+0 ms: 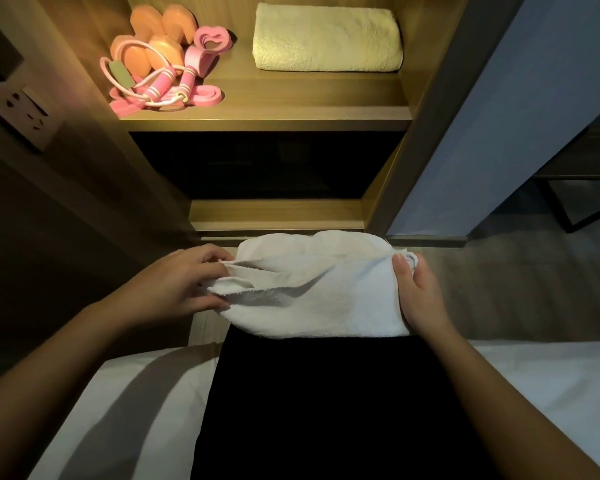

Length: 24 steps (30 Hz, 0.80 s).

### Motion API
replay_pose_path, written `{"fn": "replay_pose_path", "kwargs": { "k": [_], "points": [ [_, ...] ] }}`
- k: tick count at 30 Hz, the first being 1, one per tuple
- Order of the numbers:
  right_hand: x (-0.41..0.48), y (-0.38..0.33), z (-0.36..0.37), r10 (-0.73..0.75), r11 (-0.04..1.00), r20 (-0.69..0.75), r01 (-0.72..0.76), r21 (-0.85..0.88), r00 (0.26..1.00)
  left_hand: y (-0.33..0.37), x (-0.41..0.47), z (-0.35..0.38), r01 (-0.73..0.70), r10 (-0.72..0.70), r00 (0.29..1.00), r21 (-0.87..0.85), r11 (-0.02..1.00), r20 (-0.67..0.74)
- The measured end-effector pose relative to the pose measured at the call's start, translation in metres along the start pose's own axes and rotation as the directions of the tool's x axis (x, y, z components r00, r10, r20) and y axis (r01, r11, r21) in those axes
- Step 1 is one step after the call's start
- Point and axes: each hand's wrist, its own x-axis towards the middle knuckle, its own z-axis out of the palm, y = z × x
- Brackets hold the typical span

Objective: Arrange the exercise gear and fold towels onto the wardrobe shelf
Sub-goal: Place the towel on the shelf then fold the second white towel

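A white towel [323,292], partly folded, lies across my lap on black trousers. My left hand [184,282] pinches its loose left edge layers. My right hand [418,292] grips the towel's right end, thumb on top. On the lit wardrobe shelf [291,109] a folded cream towel [328,38] lies at the right. At the shelf's left sit orange dumbbells [153,36], a pink skipping rope [167,84] and pink resistance bands [205,95] in a heap.
A dark lower compartment [267,164] opens under the shelf. A wall socket [28,112] is on the left panel. A white bed [551,393] runs beneath me on both sides. A pale door or wall [499,116] stands right of the wardrobe.
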Motion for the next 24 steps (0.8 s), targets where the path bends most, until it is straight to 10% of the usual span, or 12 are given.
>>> {"fn": "replay_pose_path", "kwargs": {
  "k": [11, 18, 24],
  "points": [
    [0.071, -0.14, -0.057, -0.399, 0.908, -0.243, 0.418, 0.031, 0.884, 0.01, 0.066, -0.134, 0.01, 0.075, 0.973, 0.368, 0.93, -0.218],
    [0.122, -0.318, -0.105, -0.529, 0.785, -0.342, 0.601, 0.15, 0.777, 0.077, 0.122, -0.276, -0.014, 0.341, 0.807, 0.56, 0.828, -0.483],
    [0.152, -0.386, -0.167, -0.645, 0.724, -0.404, 0.688, -0.051, 0.649, 0.087, 0.114, -0.358, 0.168, 0.15, 0.835, 0.505, 0.846, -0.529]
  ]
}}
